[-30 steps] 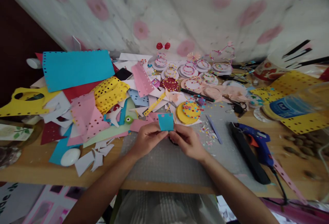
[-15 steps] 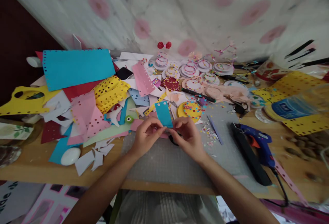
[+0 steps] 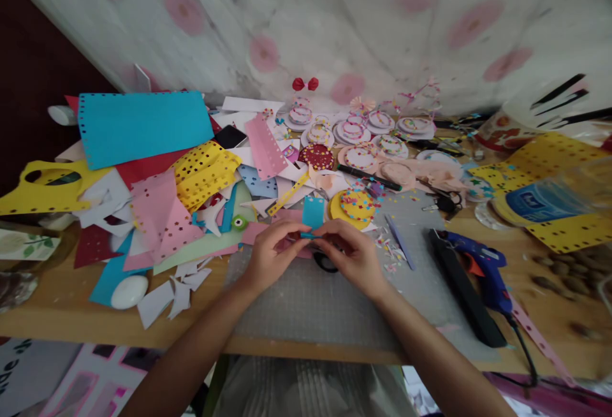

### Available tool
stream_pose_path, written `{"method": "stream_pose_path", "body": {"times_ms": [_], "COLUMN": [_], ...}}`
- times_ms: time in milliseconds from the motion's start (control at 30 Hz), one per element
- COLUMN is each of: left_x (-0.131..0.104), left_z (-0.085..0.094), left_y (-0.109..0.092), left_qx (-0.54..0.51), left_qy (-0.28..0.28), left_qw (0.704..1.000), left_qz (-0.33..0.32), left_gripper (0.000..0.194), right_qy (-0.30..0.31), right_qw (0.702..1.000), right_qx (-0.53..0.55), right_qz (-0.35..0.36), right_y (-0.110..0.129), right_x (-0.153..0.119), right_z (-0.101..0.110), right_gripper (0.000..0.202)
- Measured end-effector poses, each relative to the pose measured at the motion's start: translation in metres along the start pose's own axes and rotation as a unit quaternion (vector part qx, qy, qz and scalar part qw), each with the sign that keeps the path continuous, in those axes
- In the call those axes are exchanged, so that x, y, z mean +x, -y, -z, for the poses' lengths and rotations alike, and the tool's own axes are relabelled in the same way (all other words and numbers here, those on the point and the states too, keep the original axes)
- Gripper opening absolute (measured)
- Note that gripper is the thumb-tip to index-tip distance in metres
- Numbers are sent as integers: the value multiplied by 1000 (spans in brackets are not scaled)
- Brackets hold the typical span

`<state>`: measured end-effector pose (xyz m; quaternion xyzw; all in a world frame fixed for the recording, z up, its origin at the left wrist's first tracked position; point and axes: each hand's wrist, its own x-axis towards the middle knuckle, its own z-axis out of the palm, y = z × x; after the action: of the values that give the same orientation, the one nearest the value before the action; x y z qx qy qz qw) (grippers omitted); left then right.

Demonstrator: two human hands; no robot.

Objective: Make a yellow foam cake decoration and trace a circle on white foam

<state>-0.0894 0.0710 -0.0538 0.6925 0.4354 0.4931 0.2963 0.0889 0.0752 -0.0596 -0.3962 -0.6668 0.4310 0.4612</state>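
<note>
Between my two hands is a small blue paper strip (image 3: 313, 213), its near edge folded or rolled over and its far part flat. My left hand (image 3: 275, 252) pinches the left end of that near edge. The right end is pinched by the fingers of my right hand (image 3: 350, 254). Under my right fingers, a black ring-shaped thing (image 3: 326, 263) lies on the grey cutting mat (image 3: 310, 308). Just beyond my right hand sits a yellow disc (image 3: 352, 208) with a ring of coloured stars.
Paper scraps and a large blue sheet (image 3: 146, 127) cover the left. Small decorated hats (image 3: 354, 129) stand at the back. On the right are a blue glue gun (image 3: 492, 270), a black bar (image 3: 466, 289), a purple stick (image 3: 400, 241) and a clear container (image 3: 549, 200).
The blue paper's visible flat part has become shorter and shifted slightly right, with its near edge now turned over between my fingertips. More of the black ring shows.
</note>
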Motion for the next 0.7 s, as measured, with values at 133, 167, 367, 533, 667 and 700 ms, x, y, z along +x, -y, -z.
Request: {"method": "stream_pose_path", "body": {"times_ms": [133,167,367,533,667,700], "left_x": [0,0,2,2,2,2], "left_z": [-1,-1,3,3,3,3], "left_y": [2,2,2,2,1,1], "left_qx": [42,47,53,40,18,11], "left_qy": [-24,-24,-21,-17,-9,-2], "left_qw": [999,998,997,998,999,1000], "left_qz": [-23,-31,-53,-51,-35,-27], "left_gripper": [7,5,4,4,5,6], "right_qy": [-17,-17,-20,-31,4,12], "right_qw": [1000,1000,989,979,987,989], "right_qx": [-1,-6,-114,-149,-116,-109], "right_qz": [0,5,95,136,115,103], "right_y": [1,1,4,6,5,5], "right_x": [0,-1,0,1,0,0], "right_z": [0,0,2,3,3,3], "right_gripper": [8,8,16,16,13,11]}}
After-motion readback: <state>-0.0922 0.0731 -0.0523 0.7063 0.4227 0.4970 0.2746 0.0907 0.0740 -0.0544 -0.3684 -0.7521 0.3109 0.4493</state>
